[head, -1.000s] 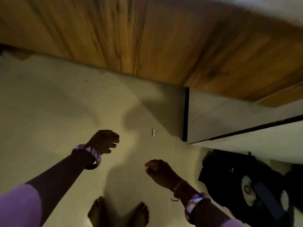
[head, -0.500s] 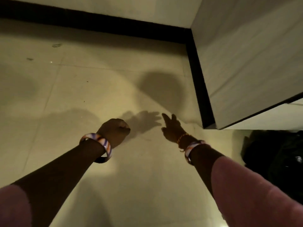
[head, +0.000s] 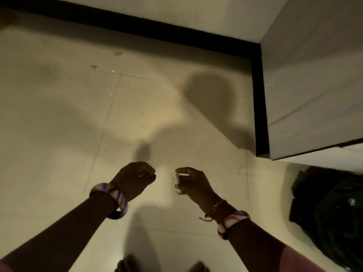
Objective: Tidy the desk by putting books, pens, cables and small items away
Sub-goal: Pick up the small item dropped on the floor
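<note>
- Small white item [head: 177, 180] pinched in person's right hand [head: 193, 185], held above the floor tiles [head: 59, 124], approx. centre of view; too small and blurred to name.
- Likely lifted clear so it can go back w/ the desk things. Judgement only, as no desk is in shot.
- Long axis looks roughly upright, 12 to 6 o'clock, top end toward the wall; which end is the front can't be told.
- Grip: narrow, thumb and fingertips closed on the item, other fingers curled behind.
- Left hand [head: 135, 178], at 9 o'clock of the item and just apart, is a loose fist; whether it holds anything can't be told.
- Striped bangles on both wrists.
- Dark bag [head: 330, 209] lies at 4 o'clock, well apart; pale cabinet [head: 314, 75] at 2 o'clock, black skirting [head: 137, 26] along 12.
</note>
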`<action>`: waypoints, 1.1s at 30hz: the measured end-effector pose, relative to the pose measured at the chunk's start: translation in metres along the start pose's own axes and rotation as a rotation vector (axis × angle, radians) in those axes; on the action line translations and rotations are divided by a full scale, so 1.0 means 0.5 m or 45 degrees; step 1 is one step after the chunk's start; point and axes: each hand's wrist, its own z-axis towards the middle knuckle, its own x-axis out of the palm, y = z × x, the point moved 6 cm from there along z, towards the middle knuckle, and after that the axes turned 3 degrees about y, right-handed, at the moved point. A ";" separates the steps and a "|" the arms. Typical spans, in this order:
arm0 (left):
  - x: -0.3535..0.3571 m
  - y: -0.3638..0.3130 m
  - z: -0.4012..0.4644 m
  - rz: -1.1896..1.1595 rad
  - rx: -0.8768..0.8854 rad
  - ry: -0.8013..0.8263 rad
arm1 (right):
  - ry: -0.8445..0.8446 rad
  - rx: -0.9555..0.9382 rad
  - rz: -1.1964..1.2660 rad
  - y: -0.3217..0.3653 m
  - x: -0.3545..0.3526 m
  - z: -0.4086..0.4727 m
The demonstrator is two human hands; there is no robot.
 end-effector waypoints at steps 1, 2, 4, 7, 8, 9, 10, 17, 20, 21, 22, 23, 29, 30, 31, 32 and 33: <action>-0.023 -0.020 -0.035 -0.065 0.013 0.006 | 0.065 0.026 0.170 0.052 0.030 -0.052; -0.056 -0.048 -0.079 -0.116 0.033 0.007 | 0.125 0.030 0.252 0.113 0.055 -0.104; -0.123 -0.116 -0.168 -0.166 0.089 0.005 | 0.233 0.006 0.298 0.237 0.095 -0.198; -0.223 -0.225 -0.304 -0.250 0.161 -0.016 | 0.357 -0.056 0.273 0.416 0.149 -0.322; -0.262 -0.260 -0.353 -0.275 0.182 -0.057 | 0.387 -0.077 0.270 0.479 0.168 -0.365; -0.306 -0.294 -0.403 -0.303 0.210 -0.125 | 0.403 -0.095 0.265 0.541 0.185 -0.405; -0.352 -0.325 -0.451 -0.312 0.246 -0.201 | 0.412 -0.112 0.252 0.600 0.203 -0.443; -0.604 -0.490 -0.707 -0.316 0.513 -0.517 | 0.542 -0.188 0.242 0.893 0.305 -0.623; -0.702 -0.567 -0.747 -0.340 0.649 -0.665 | 0.474 -0.396 0.061 1.031 0.310 -0.641; -0.729 -0.595 -0.752 -0.350 0.680 -0.696 | 0.456 -0.468 0.046 1.077 0.307 -0.641; -0.759 -0.625 -0.750 -0.351 0.713 -0.738 | 0.443 -0.535 0.064 1.125 0.301 -0.639; -0.784 -0.653 -0.747 -0.342 0.742 -0.786 | 0.420 -0.585 0.096 1.168 0.292 -0.633; -0.888 -0.764 -0.657 -0.308 0.734 -0.900 | 0.056 -0.802 -0.060 1.355 0.201 -0.523; -0.900 -0.771 -0.638 -0.281 0.709 -0.898 | -0.090 -0.901 -0.274 1.382 0.187 -0.494; -0.913 -0.776 -0.622 -0.237 0.686 -0.900 | -0.248 -1.027 -0.552 1.410 0.180 -0.474; -0.931 -0.782 -0.603 -0.184 0.658 -0.913 | -0.363 -1.151 -0.822 1.441 0.182 -0.451; -0.950 -0.786 -0.584 -0.129 0.619 -0.930 | -0.429 -1.268 -1.052 1.465 0.189 -0.429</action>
